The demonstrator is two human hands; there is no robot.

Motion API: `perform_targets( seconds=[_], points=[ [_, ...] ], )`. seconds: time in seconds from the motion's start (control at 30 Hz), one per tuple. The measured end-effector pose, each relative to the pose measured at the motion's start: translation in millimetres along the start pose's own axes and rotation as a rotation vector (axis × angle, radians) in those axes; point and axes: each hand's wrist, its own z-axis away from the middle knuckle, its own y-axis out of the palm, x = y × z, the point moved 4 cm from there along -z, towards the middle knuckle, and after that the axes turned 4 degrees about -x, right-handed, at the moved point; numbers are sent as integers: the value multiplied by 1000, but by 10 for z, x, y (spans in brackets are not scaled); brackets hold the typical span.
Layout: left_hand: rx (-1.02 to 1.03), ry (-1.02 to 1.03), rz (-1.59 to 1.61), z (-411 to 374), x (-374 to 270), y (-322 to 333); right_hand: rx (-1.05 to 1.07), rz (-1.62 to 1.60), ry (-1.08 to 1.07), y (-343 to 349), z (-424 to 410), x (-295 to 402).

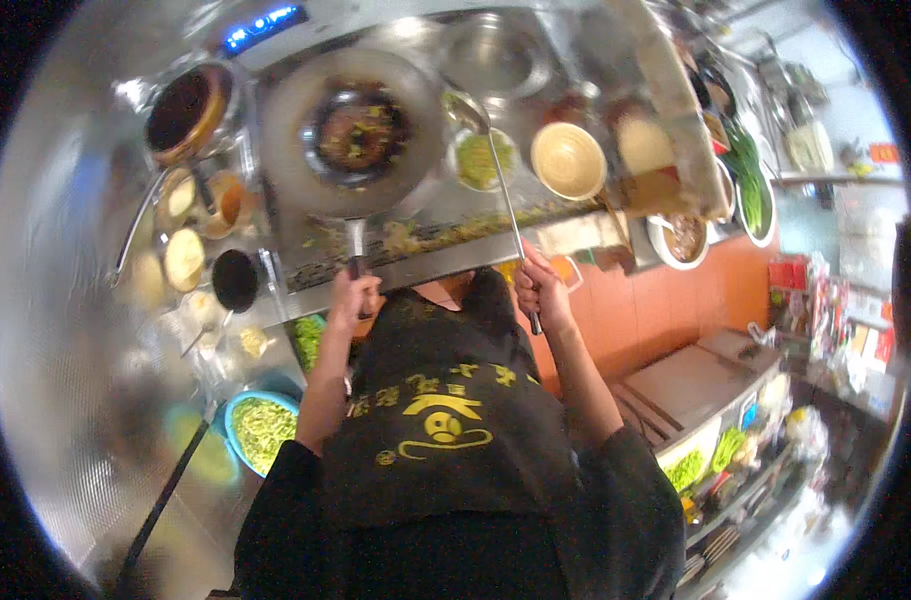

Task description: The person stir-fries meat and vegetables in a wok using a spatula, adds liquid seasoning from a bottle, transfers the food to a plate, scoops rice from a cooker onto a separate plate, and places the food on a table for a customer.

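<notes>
My left hand (357,294) grips the handle of a wok (290,150) on the stove. Dark sauce with chopped green and pale bits (362,136) lies in the wok's bottom. My right hand (542,289) is closed around the long metal handle of a ladle (472,114). The ladle's bowl is up and to the right of the wok, above a round container of chopped green food (485,159). A beige bowl (568,161) stands to the right of that container.
At the left are a dark-filled pot (189,112) and several seasoning containers (184,259). A blue basin of shredded green vegetable (264,433) sits lower left. A metal basin (493,56) is at the back. Food scraps (425,236) litter the stove's front edge. Green onions (752,180) lie far right.
</notes>
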Motion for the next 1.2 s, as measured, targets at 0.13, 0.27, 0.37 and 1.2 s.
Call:
perform_targets(
  seconds=[0.13, 0.27, 0.37, 1.2],
  points=[
    [127, -94, 195, -142, 75, -118, -37, 558, -134, 765, -342, -302],
    [114, -155, 264, -117, 105, -28, -12, 1291, -698, 988, -1049, -730],
    [109, -178, 231, -128, 129, -4, -74, 1377, -507, 1022, -1231, -851],
    [-430, -373, 240, 1385, 2331, -228, -326, 805, -496, -65, -3166, 2009]
  ],
)
